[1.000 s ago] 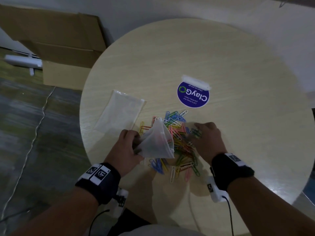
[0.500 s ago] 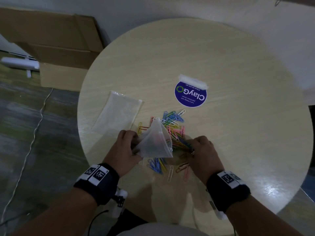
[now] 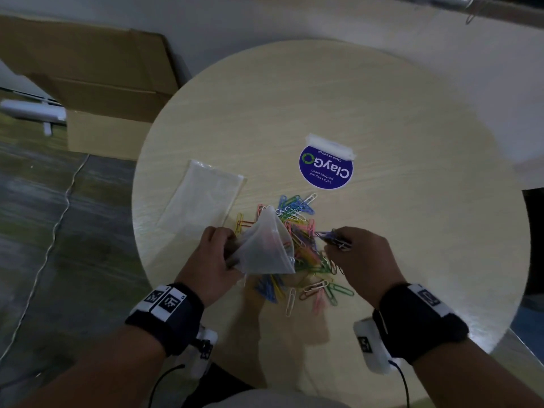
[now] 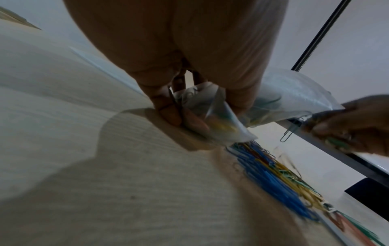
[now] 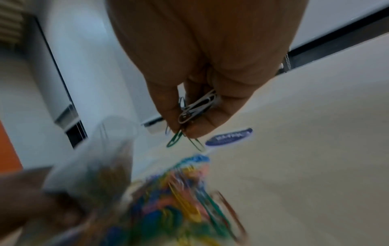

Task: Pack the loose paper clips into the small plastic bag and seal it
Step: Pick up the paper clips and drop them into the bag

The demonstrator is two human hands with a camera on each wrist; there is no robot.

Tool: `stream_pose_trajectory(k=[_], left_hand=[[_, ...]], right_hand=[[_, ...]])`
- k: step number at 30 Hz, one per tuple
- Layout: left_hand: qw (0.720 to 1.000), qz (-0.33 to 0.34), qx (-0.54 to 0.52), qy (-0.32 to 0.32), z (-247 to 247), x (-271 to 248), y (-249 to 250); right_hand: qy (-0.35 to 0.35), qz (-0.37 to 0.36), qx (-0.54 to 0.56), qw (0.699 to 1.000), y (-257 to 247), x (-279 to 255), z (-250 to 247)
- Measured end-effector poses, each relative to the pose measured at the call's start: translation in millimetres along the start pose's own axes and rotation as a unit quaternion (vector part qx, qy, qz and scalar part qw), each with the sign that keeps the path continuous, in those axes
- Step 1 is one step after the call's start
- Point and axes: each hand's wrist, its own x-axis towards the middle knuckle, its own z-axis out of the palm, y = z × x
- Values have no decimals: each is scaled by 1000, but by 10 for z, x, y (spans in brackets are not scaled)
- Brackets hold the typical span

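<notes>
My left hand (image 3: 212, 260) grips a small clear plastic bag (image 3: 266, 248) by its corner, holding it above the round table (image 3: 382, 113) with its mouth turned right; a few clips show through the bag (image 4: 280, 99). A pile of coloured paper clips (image 3: 297, 231) lies under and beyond the bag. My right hand (image 3: 362, 257) pinches a small bunch of clips (image 3: 334, 240) just right of the bag's mouth. In the right wrist view the pinched clips (image 5: 195, 109) are white and green, held between thumb and fingers above the pile (image 5: 185, 191).
A second flat clear bag (image 3: 203, 198) lies on the table to the left. A round blue sticker (image 3: 325, 169) is taped beyond the pile. Cardboard boxes (image 3: 97, 83) stand on the floor at the far left, past the table's edge.
My right hand closed on clips in the pile, then lifted a bunch off the table toward the bag's mouth. The left hand kept the bag almost still.
</notes>
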Motion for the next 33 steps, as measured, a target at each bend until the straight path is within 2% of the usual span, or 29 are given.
stream_pose_trajectory(k=[4, 8, 11, 15, 19, 24, 28, 31, 33], left_hand=[[1000, -17, -7, -6, -1, 5, 4], [1000, -17, -10, -11, -7, -1, 17], [1000, -18, -5, -9, -15, -5, 30], [1000, -4, -17, -9, -30, -12, 33], [1000, 1, -15, -8, -31, -6, 16], [1000, -1, -10, -10, -31, -3, 13], [1000, 2, -16, -9, -29, -1, -14], [1000, 0, -12, -13, -33, -8, -15], [1000, -3, -8, -14, -33, -12, -12]], right_hand=[[-40, -25, 69, 997, -369, 29, -218], [-102, -31, 70, 992, -563, 126, -171], [-127, -48, 19, 991, -643, 187, -41], [-134, -42, 71, 988, -641, 213, -15], [-168, -57, 80, 981, -683, 162, -80], [-134, -5, 115, 984, -640, 190, 14], [-109, 45, 236, 965, -616, 181, 8], [-62, 29, 203, 977, -566, 166, -8], [-64, 14, 160, 985, -533, 175, 62]])
